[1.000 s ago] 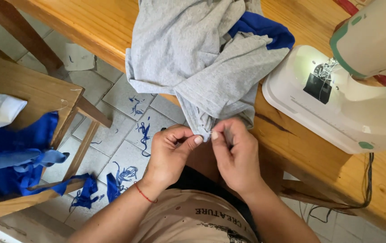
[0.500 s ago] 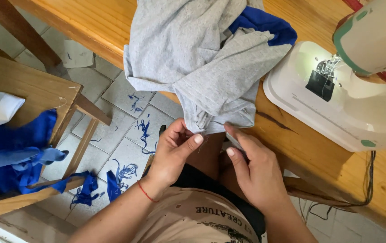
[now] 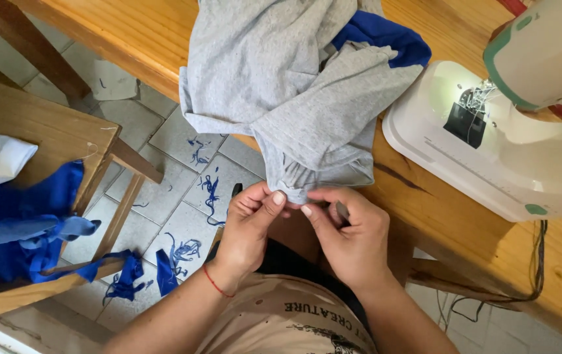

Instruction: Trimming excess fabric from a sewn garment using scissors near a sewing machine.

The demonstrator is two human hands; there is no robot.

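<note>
a wooden table (image 3: 163,39) carries a white sewing machine (image 3: 490,137) at its right end and a grey garment (image 3: 294,85) with a blue collar part (image 3: 379,36) heaped beside it, spilling over the near edge. the garment's lowest fold hangs just off that edge, and both hands meet there. the left hand (image 3: 248,226) pinches the fabric tip between thumb and fingers; the right hand (image 3: 349,236) is narrowly closed, touching the same tip, with a small dark tool (image 3: 342,210) tucked in it. this looks like thread picking or trimming at a seam; fine, steady fingertip work seems called for. blue scraps (image 3: 182,252) litter the tiled floor (image 3: 163,196).
</note>
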